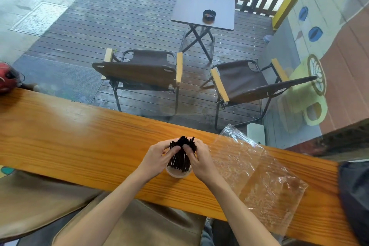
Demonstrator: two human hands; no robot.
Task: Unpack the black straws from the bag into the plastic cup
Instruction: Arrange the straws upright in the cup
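Black straws (180,153) stand bunched in the plastic cup (178,172), which sits on the wooden counter (79,138) directly in front of the person. The left hand (157,158) curls its fingers around the bundle from one side, and the right hand (199,156) does the same from the other, so both are grasping the straws near their upper ends, thumbs meeting over the front of the bunch. The straw tips fan out slightly above the fingers, while the lower ends already rest inside the cup. Just to the right lies the clear plastic bag (259,175), flat and crumpled on the counter, with no straws visible in it.

Judging from this, the unpacking itself looks done and the step in hand is settling the bundle into the cup. The next move likely calls for loosening both grips gently and evenly, since the light cup, crowded with tall straws, could tip if one side lets go first or a finger drags on a straw as it withdraws.
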